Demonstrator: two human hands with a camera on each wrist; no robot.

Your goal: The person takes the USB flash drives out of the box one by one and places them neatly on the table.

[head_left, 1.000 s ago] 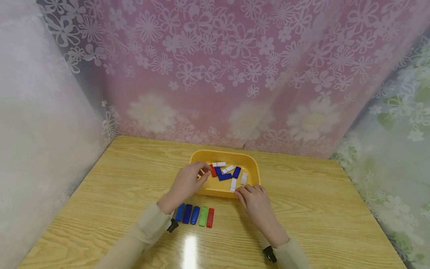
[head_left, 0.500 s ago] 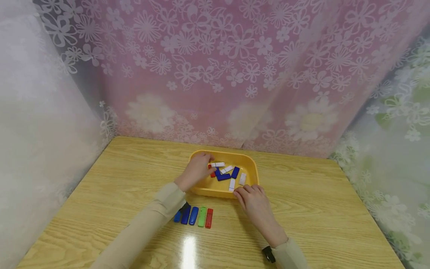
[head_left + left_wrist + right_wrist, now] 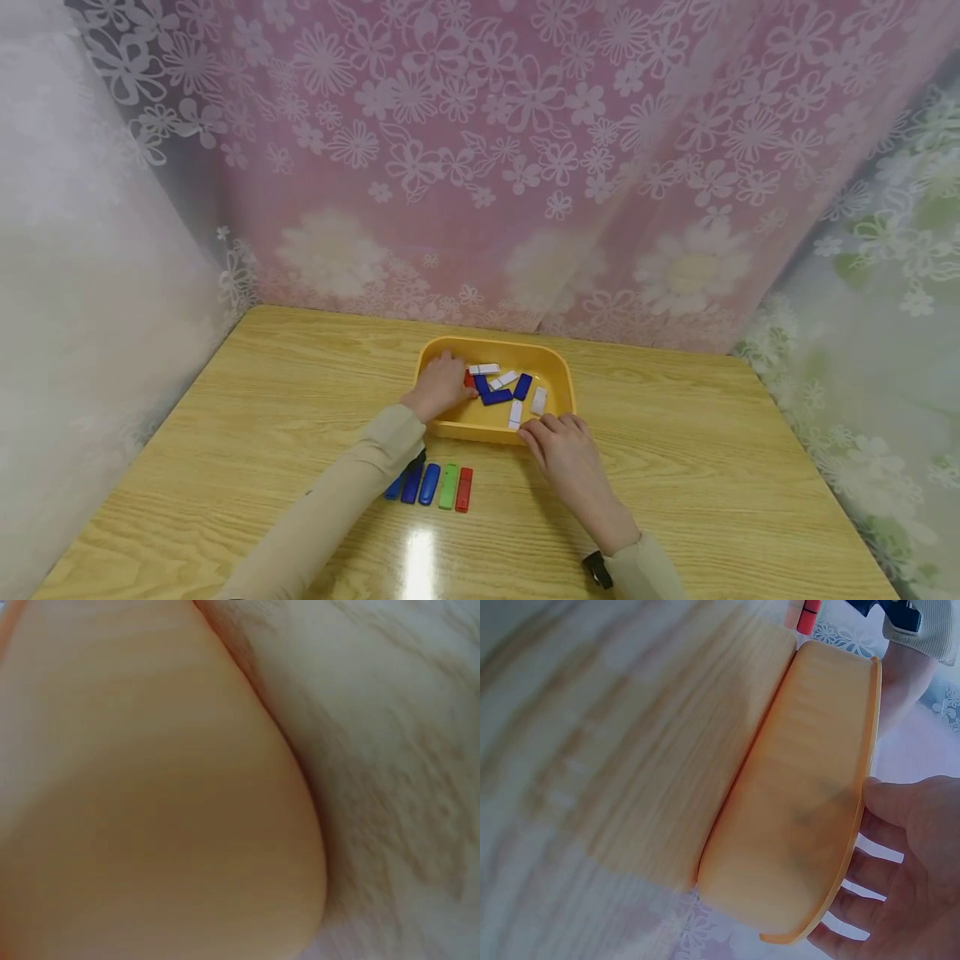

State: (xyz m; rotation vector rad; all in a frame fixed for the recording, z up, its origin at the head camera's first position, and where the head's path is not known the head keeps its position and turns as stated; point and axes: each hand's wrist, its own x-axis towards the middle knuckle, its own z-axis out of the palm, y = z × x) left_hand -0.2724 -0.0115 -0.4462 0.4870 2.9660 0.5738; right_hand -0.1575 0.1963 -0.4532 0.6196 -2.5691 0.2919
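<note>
A yellow plastic tray (image 3: 480, 433) holds several USB sticks: white (image 3: 483, 369), dark blue (image 3: 497, 398) and red (image 3: 469, 381). My left hand (image 3: 438, 387) reaches down into the tray's left end, its thumb beside the red stick. What lies under those fingers is hidden, so I cannot tell whether they hold anything. My right hand (image 3: 566, 458) grips the front rim near the right corner; in the right wrist view its thumb (image 3: 885, 799) lies on the rim and the other fingers go behind it. Only the tray's outer wall (image 3: 165, 787) fills most of the left wrist view.
In front of the tray, a row of USB sticks lies on the wooden table (image 3: 720, 467): blue (image 3: 430, 484), green (image 3: 447, 487) and red (image 3: 464, 489). My left sleeve (image 3: 337, 492) covers the row's left end. A pink flowered curtain (image 3: 480, 167) hangs behind the table.
My left hand has moved from the tray's front left side forward and down into its left end, and the sleeve now covers part of the row. The right hand has stayed at the rim.
</note>
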